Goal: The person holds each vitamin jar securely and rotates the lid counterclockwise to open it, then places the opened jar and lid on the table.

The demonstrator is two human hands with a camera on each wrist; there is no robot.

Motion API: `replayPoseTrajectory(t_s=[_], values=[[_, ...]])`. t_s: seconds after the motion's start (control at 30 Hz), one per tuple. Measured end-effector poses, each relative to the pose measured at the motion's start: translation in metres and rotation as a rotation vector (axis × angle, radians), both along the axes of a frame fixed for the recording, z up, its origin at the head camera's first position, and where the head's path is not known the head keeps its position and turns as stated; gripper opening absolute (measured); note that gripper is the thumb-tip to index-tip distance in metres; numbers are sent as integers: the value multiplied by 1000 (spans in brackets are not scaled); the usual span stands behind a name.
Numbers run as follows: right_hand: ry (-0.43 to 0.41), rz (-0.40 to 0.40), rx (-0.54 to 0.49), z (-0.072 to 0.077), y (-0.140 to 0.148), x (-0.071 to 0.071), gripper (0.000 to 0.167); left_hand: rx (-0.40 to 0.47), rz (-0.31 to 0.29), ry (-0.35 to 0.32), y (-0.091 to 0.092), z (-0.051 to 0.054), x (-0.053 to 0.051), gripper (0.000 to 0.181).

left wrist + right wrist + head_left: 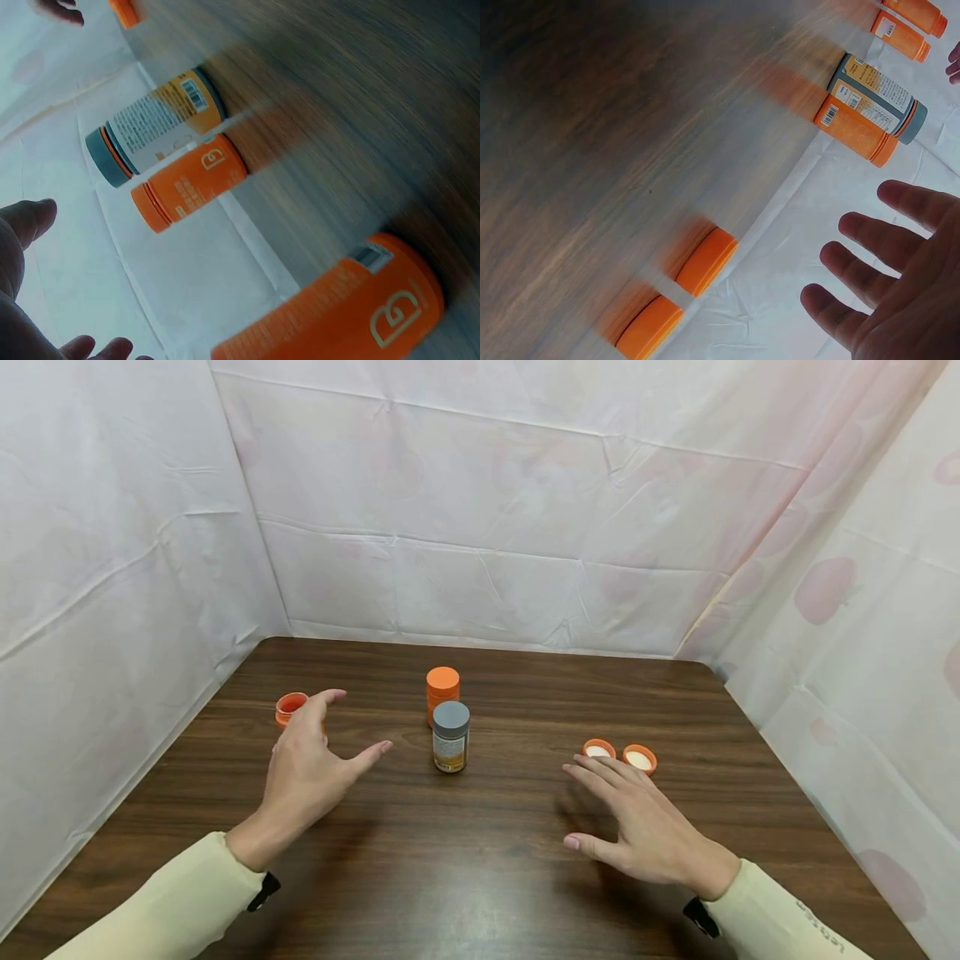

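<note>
My left hand (300,768) hovers with thumb and fingers spread apart, holding nothing. Partly hidden behind it is an orange bottle (291,702) with its mouth uncapped; the left wrist view also has an orange bottle (337,307) close by. Toward the middle stand a grey-lidded bottle (451,737) and, just behind it, an orange-lidded bottle (442,681). Over on the right, my right hand (633,818) is held above the table, fingers extended and nothing in them. Just beyond its fingertips lie two orange caps, a left one (598,748) and a right one (640,759), white insides up.
The dark wood-grain table (480,827) is bordered by pale sheeting (480,527) at the back and both sides. Two orange bottles, a nearer one (900,35) and a farther one (919,13), show at the far end in the right wrist view.
</note>
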State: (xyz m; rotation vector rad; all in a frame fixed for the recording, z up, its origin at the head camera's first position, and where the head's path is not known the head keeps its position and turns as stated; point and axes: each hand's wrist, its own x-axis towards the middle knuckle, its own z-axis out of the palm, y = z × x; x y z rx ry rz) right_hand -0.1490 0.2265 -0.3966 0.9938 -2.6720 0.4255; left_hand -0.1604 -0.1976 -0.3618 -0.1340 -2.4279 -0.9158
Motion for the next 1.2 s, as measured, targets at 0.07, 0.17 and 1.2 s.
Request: replayPoseTrajectory(t_s=[0.07, 0.17, 1.2], values=[[-3, 2, -2, 0, 0, 0, 80, 8, -17, 1, 3, -1, -1, 84], [-10, 5, -1, 0, 0, 2, 80, 21, -48, -7, 8, -2, -4, 86], [-32, 25, 6, -1, -5, 10, 84, 181, -213, -219, 49, -38, -21, 81]])
